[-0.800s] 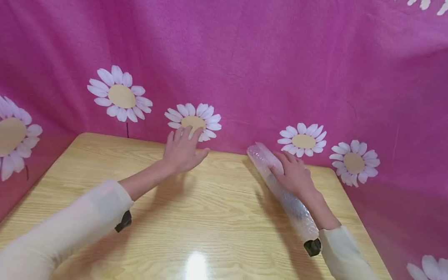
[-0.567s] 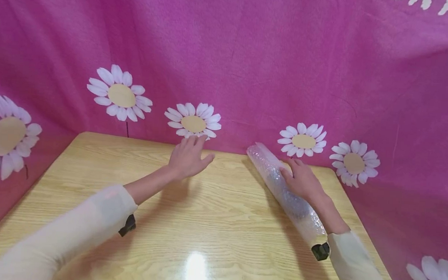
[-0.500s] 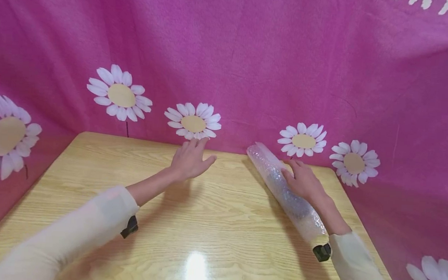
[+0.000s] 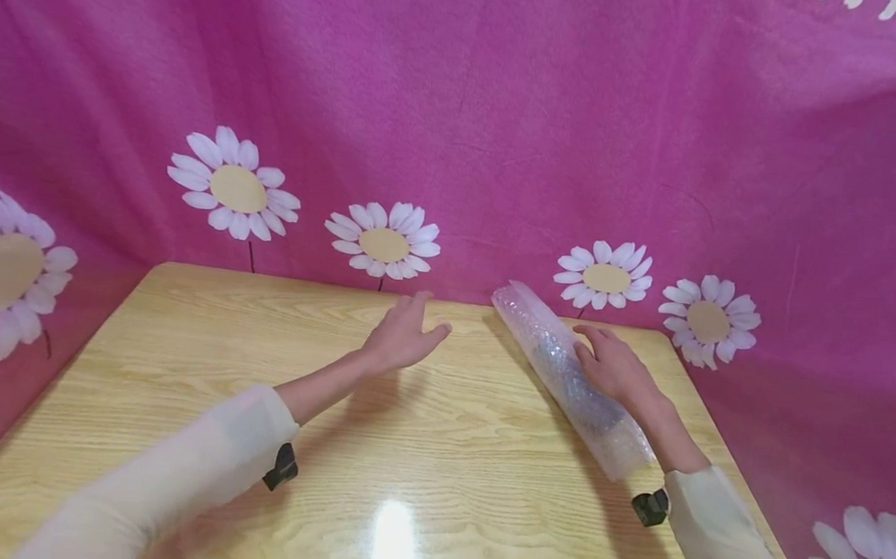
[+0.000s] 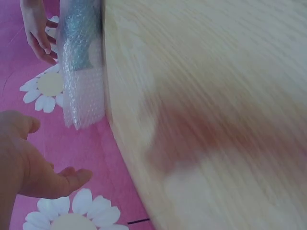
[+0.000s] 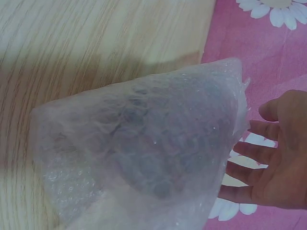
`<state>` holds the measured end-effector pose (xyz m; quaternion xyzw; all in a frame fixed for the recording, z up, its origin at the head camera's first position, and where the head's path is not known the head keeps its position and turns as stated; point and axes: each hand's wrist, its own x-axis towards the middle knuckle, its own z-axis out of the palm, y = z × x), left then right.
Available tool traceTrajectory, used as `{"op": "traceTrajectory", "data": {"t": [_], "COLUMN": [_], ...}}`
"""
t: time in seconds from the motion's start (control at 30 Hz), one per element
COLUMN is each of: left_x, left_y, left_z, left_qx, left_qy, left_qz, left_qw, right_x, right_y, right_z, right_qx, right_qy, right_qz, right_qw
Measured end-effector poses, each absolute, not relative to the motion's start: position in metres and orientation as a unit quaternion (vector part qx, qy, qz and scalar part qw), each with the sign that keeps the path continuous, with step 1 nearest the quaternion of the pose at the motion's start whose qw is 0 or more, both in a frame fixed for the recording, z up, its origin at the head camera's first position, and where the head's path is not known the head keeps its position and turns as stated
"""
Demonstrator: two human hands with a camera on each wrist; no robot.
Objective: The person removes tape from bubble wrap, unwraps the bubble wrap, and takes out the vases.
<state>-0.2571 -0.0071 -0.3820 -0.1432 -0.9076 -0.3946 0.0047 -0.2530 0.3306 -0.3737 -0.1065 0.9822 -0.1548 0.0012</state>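
Observation:
A long bubble wrap bundle (image 4: 553, 367) lies slantwise on the right half of the table. Something dark and bluish shows dimly through the wrap, its kind unclear. Over the bundle's right side hovers my right hand (image 4: 615, 368); in the right wrist view its fingers (image 6: 256, 152) extend loosely by the edge of the wrap, gripping nothing. Whether they touch it I cannot tell. My left hand (image 4: 402, 336) is held above the back middle of the table, thumb spread, holding nothing. From the left wrist view it is well apart from the bundle (image 5: 84, 91).
A pale wooden table (image 4: 426, 445) with rounded back corners fills the lower view. Pink cloth (image 4: 484, 148) printed with white daisies hangs behind it and along both sides. Small black wrist cameras (image 4: 280, 467) sit under both sleeves.
My left hand has moved right and toward me. My right hand has drawn back toward me and to the right along the bundle, which lies almost in the same place.

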Motion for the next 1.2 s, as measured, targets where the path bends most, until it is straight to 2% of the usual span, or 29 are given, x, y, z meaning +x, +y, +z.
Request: {"op": "traceTrajectory", "data": {"t": [0.47, 0.83, 1.2], "left_x": [-0.251, -0.244, -0.239], "left_y": [0.02, 0.049, 0.068], "left_z": [-0.395, -0.401, -0.406], "left_qx": [-0.159, -0.152, -0.141], "left_qy": [-0.894, -0.855, -0.841], "left_qz": [-0.419, -0.489, -0.514], "left_qw": [-0.024, -0.083, -0.097], "right_x": [-0.254, -0.256, -0.255], "right_y": [0.338, 0.346, 0.351], "right_z": [-0.374, -0.377, -0.381], "right_qx": [-0.089, -0.087, -0.072], "right_qy": [0.981, 0.982, 0.982], "right_qz": [-0.167, -0.163, -0.163], "right_qw": [0.033, 0.048, 0.062]}}
